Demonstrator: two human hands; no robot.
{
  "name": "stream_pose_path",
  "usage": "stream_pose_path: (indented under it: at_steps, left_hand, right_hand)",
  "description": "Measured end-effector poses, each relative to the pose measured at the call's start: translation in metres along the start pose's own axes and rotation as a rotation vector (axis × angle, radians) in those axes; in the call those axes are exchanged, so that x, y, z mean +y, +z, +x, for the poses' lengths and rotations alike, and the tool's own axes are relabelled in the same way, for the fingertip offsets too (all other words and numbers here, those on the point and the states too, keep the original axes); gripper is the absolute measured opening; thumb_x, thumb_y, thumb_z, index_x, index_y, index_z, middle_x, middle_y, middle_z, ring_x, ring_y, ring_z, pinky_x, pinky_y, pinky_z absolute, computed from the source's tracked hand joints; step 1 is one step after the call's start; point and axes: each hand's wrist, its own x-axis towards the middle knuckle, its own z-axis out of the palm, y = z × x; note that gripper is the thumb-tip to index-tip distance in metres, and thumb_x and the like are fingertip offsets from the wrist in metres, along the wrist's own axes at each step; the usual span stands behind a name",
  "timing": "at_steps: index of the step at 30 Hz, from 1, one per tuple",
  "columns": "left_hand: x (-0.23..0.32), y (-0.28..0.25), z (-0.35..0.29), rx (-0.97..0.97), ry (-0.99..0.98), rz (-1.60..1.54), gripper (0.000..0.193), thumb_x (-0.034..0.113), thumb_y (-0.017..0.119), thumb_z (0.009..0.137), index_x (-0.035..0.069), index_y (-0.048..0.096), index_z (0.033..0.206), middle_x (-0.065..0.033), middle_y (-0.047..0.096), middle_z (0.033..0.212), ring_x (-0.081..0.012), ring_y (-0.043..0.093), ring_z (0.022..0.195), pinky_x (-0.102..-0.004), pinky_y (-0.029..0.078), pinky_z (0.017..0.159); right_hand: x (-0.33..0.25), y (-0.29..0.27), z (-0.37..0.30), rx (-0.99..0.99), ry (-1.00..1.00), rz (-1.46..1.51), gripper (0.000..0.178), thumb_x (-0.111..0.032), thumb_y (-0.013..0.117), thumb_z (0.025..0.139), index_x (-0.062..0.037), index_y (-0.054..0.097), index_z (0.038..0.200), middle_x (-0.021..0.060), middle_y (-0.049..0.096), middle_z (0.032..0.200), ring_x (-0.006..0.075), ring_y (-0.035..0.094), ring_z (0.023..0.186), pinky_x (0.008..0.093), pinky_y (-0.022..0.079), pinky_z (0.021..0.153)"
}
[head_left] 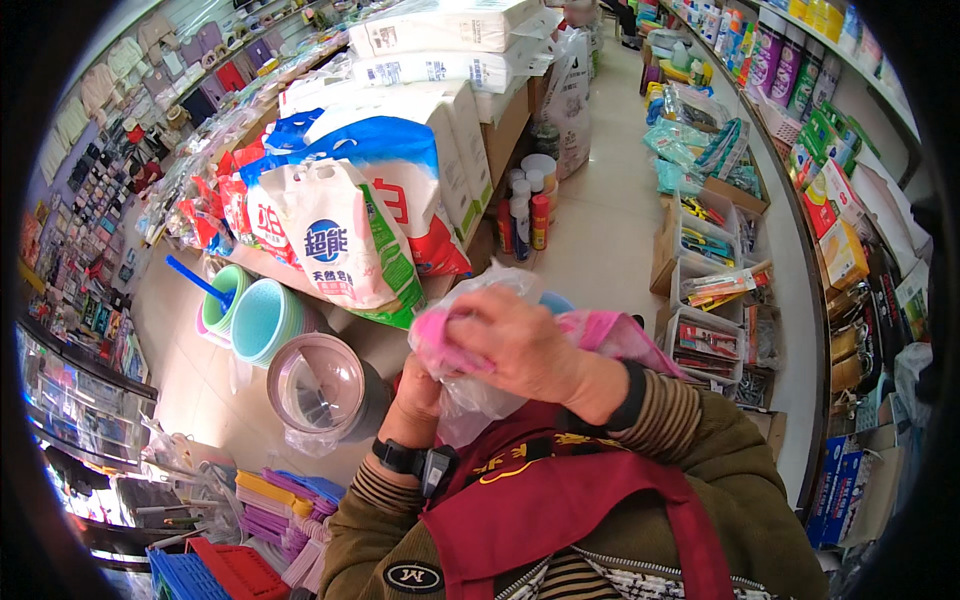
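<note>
Your right hand (520,345) lies across the top of a clear plastic bag (470,400), fingers curled and clenched around a pink cloth (440,345) that bulges inside the bag. Your left hand (418,395) comes up from below the bag, mostly hidden by the plastic and by the right hand; it presses against the bag's underside, but you cannot tell from here how its fingers are set. A black watch (415,460) sits on the left wrist, just below the bag. More pink cloth (620,335) trails out to the right of the bag, over your right forearm. A red apron (560,510) hangs below the bag, across your chest. Left of the bag, near it, stands a round clear lid (320,385) on a container, and further left of that a stack of teal basins (265,320) with a blue handle (200,282) sticking out. Above and left of the bag, big white sacks (350,235) rest on a low table. Above the bag, on the floor, stand a few spray cans (525,215). Well to the right of the bag, cardboard boxes (700,260) of small wares line the aisle under a long shelf (800,230).
</note>
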Motion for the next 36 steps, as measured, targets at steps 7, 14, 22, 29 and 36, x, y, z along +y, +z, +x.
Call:
stream_pose_path:
  at_steps: [7, 14, 22, 29, 36]
  left_hand:
    - [0.001, -0.016, -0.019, -0.214, 0.193, -0.002, 0.069, 0.005, 0.062, 0.076, 0.001, 0.047, 0.144, -0.0195, 0.054, 0.142, -0.037, 0.052, 0.131, -0.0527, 0.04, 0.114]
    - [-0.002, -0.055, -0.013, -0.133, 0.267, -0.251, 0.062, 0.04, 0.047, 0.097, 0.003, 0.044, 0.147, -0.0196, 0.049, 0.147, -0.0377, 0.048, 0.133, -0.0536, 0.038, 0.113]
    - [-0.001, -0.077, -0.021, -0.222, 0.337, -0.198, 0.062, 0.022, 0.057, 0.086, 0.003, 0.047, 0.144, -0.0201, 0.059, 0.135, -0.039, 0.06, 0.117, -0.0548, 0.048, 0.104]
    - [0.029, -0.059, -0.053, 0.044, 0.306, 0.058, 0.075, 0.005, 0.064, 0.074, 0.002, 0.043, 0.146, -0.018, 0.052, 0.144, -0.038, 0.048, 0.134, -0.0525, 0.035, 0.117]
    - [0.043, -0.048, -0.049, -0.17, 0.358, 0.342, 0.095, 0.046, 0.075, 0.086, 0.001, 0.03, 0.155, -0.017, 0.051, 0.144, -0.0269, 0.048, 0.135, -0.0427, 0.037, 0.114]
  right_hand:
    - [0.082, 0.004, -0.051, 0.323, 1.094, 0.58, 0.027, -0.023, 0.06, 0.1, -0.0052, 0.062, 0.12, 0.0126, 0.066, 0.118, 0.029, 0.065, 0.107, 0.0408, 0.053, 0.089]
    - [0.106, 0.017, -0.106, 0.278, 1.121, 1.956, 0.045, -0.036, 0.049, 0.105, -0.0057, 0.052, 0.139, 0.0166, 0.062, 0.134, 0.03, 0.062, 0.12, 0.0461, 0.048, 0.106]
    - [0.083, 0.004, -0.086, 0.397, 1.116, 1.852, 0.033, -0.032, 0.058, 0.101, -0.0073, 0.063, 0.122, 0.009, 0.07, 0.113, 0.0204, 0.067, 0.102, 0.0379, 0.055, 0.092]
    - [0.076, -0.063, -0.069, 0.751, 0.952, 1.61, 0.031, -0.029, 0.059, 0.1, -0.0071, 0.064, 0.12, 0.0076, 0.071, 0.11, 0.0197, 0.068, 0.1, 0.0364, 0.055, 0.091]
    - [0.061, -0.068, -0.059, 0.726, 0.978, 1.516, 0.034, -0.027, 0.058, 0.099, -0.005, 0.062, 0.125, 0.0094, 0.069, 0.116, 0.0233, 0.067, 0.104, 0.0387, 0.053, 0.095]
